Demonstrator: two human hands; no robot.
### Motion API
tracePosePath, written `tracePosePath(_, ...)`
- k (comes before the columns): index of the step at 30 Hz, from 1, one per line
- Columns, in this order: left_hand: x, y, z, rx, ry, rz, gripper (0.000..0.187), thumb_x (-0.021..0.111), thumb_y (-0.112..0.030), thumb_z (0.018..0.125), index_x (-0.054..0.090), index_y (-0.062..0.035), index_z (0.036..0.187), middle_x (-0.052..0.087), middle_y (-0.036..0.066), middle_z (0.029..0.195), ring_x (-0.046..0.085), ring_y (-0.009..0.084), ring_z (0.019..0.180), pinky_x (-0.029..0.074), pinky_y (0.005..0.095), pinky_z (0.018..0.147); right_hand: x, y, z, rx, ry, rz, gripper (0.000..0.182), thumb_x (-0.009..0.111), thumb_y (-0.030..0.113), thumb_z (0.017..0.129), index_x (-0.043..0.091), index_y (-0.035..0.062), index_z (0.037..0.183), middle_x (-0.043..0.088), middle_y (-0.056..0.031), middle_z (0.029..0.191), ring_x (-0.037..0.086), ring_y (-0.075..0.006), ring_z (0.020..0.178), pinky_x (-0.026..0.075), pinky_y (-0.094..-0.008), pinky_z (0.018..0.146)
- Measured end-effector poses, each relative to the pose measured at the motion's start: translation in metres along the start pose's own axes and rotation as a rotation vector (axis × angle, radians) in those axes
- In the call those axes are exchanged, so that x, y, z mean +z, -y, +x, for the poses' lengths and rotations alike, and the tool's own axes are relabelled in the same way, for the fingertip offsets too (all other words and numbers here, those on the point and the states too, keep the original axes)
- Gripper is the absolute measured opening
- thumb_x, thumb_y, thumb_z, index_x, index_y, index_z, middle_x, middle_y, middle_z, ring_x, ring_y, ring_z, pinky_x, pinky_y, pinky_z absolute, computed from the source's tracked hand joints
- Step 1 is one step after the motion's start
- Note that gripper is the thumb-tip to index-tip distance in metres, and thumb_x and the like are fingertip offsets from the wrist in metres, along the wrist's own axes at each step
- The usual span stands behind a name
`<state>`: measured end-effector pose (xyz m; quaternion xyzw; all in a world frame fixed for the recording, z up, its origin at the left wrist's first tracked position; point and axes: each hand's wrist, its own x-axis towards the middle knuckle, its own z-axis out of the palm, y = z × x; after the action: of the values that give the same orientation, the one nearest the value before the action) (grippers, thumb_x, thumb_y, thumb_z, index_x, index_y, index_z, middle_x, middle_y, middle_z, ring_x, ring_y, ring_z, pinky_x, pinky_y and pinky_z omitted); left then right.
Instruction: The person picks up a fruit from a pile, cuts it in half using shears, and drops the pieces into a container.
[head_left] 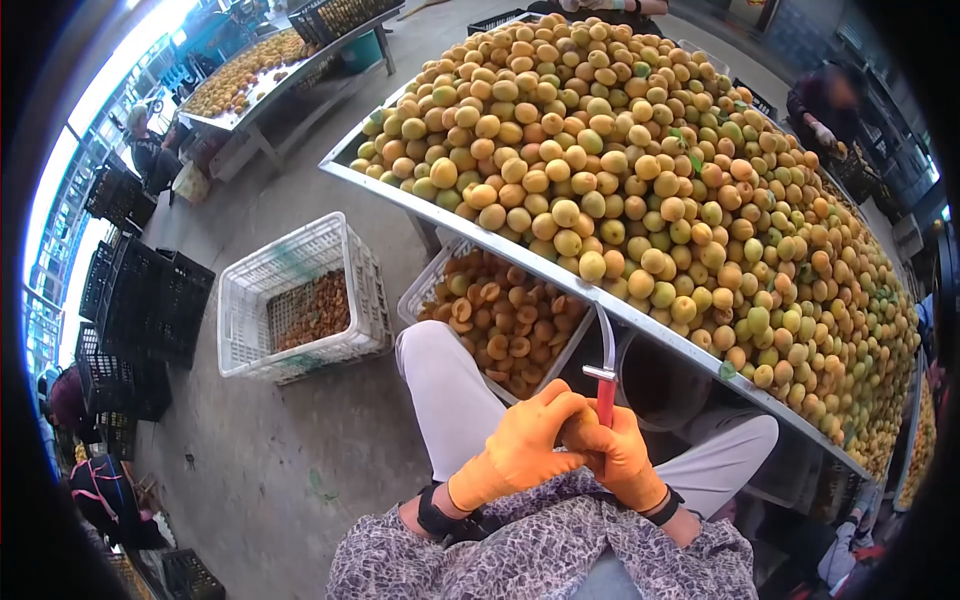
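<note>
Two Gloved Hands Closed Together at the Counter's Edge

Two orange-gloved hands meet low in the head view, just above the person's lap and patterned sleeves. The left hand wraps over the right hand, and both have their grip closed around something small between them; what that thing is stays hidden by the fingers. From the right hand's clamped grip a red-handled tool stands upright, its pale curved blade rising to the metal rim of the counter just in front of the hands. Whether the left hand also touches the tool cannot be told.

Beyond the knees in pale trousers, below the counter's edge, a white crate holds halved apricots, cut faces up. To its left on the concrete floor stands a second white crate with a low layer of brown pits at its bottom. Black crates are stacked further left.

Across the counter lies a great heap of whole apricots, yellow to orange, a few green. Farther off, a second counter carries more fruit, a seated person works beside it, and another person sits at the far right.
</note>
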<state>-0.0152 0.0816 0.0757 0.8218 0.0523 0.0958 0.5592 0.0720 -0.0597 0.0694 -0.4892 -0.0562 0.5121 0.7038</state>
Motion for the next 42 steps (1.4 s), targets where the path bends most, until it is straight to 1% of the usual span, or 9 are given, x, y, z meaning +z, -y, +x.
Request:
tracePosePath(13, 0.015, 0.014, -0.003, 0.032, -0.108, 0.000, 0.042, 0.086, -0.010, 0.059, 0.061, -0.0066, 0.093, 0.053, 0.007, 0.083, 0.059, 0.0245, 0.069, 0.049, 0.0332, 0.062, -0.002, -0.015, 0.007, -0.082, -0.070, 0.056, 0.018, 0.059, 0.011, 0.086, 0.061, -0.0063, 0.091, 0.060, -0.0036, 0.076, 0.048, -0.0048, 0.054, 0.033, -0.0171, 0.046)
tracePosePath(20, 0.001, 0.040, -0.006, 0.006, -0.080, -0.394, 0.025, 0.077, -0.004, 0.078, 0.059, -0.0014, 0.096, 0.059, 0.004, 0.089, 0.060, 0.0131, 0.070, 0.051, 0.0285, 0.061, -0.022, -0.012, 0.012, 0.045, 0.144, 0.215, 0.033, 0.055, 0.020, 0.092, 0.055, -0.0050, 0.113, 0.059, -0.0050, 0.076, 0.042, -0.0047, 0.047, 0.029, -0.0176, 0.040)
tracePosePath(23, 0.000, 0.050, -0.008, -0.377, -0.293, -1.197, 0.015, 0.067, 0.000, 0.085, 0.057, 0.0013, 0.096, 0.060, 0.007, 0.083, 0.059, 0.0149, 0.063, 0.056, 0.0289, 0.063, -0.009, 0.000, 0.017, -0.043, 0.076, 0.142, 0.045, 0.058, 0.021, 0.089, 0.052, -0.0068, 0.124, 0.064, -0.0081, 0.093, 0.044, -0.0048, 0.050, 0.031, -0.0170, 0.039)
tracePosePath(26, 0.011, 0.077, -0.012, -0.617, -0.440, -1.175, 0.014, 0.062, -0.011, 0.091, 0.058, -0.0003, 0.099, 0.061, 0.009, 0.082, 0.053, 0.0121, 0.056, 0.048, 0.0258, 0.050, -0.001, 0.014, 0.019, -0.277, -0.036, -0.115, 0.048, 0.066, 0.008, 0.079, 0.054, -0.0047, 0.123, 0.065, -0.0085, 0.103, 0.052, -0.0043, 0.060, 0.038, -0.0151, 0.047)
tracePosePath(28, 0.015, 0.082, -0.018, -0.791, -0.274, -1.082, 0.017, 0.058, -0.019, 0.095, 0.060, -0.0032, 0.101, 0.060, 0.007, 0.079, 0.049, 0.0087, 0.058, 0.036, 0.0233, 0.043, 0.003, 0.016, 0.033, -0.460, -0.096, -0.254, 0.056, 0.064, -0.004, 0.070, 0.054, -0.0049, 0.126, 0.065, -0.0118, 0.109, 0.055, -0.0082, 0.060, 0.042, -0.0185, 0.048)
tracePosePath(32, 0.043, 0.095, -0.014, -0.828, -0.129, -0.933, 0.014, 0.060, -0.017, 0.092, 0.062, -0.0042, 0.097, 0.059, 0.003, 0.080, 0.051, 0.0085, 0.061, 0.040, 0.0221, 0.050, 0.008, 0.027, 0.084, -0.579, -0.198, -0.701, 0.052, 0.069, -0.008, 0.076, 0.058, -0.0001, 0.126, 0.062, -0.0016, 0.092, 0.054, -0.0069, 0.077, 0.047, -0.0222, 0.066)
tracePosePath(35, 0.057, 0.104, 0.000, -0.744, -0.063, -0.943, 0.013, 0.061, -0.014, 0.089, 0.062, -0.0042, 0.096, 0.058, 0.002, 0.085, 0.054, 0.0088, 0.068, 0.044, 0.0214, 0.059, 0.002, 0.032, 0.087, -0.734, -0.254, -0.706, 0.040, 0.067, -0.005, 0.080, 0.062, 0.0007, 0.120, 0.063, -0.0010, 0.085, 0.055, -0.0065, 0.076, 0.047, -0.0218, 0.066)
tracePosePath(37, 0.061, 0.109, 0.008, -0.737, -0.011, -1.014, 0.012, 0.061, -0.009, 0.086, 0.062, -0.0028, 0.097, 0.059, 0.003, 0.092, 0.057, 0.0110, 0.080, 0.048, 0.0231, 0.071, -0.010, 0.034, 0.063, -0.556, -0.299, -0.627, 0.029, 0.069, -0.001, 0.081, 0.066, 0.0002, 0.110, 0.067, -0.0032, 0.085, 0.055, -0.0048, 0.075, 0.048, -0.0218, 0.068)
tracePosePath(42, 0.092, 0.101, 0.046, -0.665, 0.105, -1.071, 0.016, 0.060, -0.007, 0.086, 0.061, -0.0015, 0.101, 0.060, 0.006, 0.096, 0.060, 0.0167, 0.091, 0.052, 0.0322, 0.085, -0.040, 0.047, 0.007, -0.590, -0.450, -0.369, 0.014, 0.064, -0.001, 0.086, 0.065, -0.0019, 0.100, 0.069, -0.0050, 0.089, 0.060, -0.0090, 0.077, 0.049, -0.0233, 0.071)
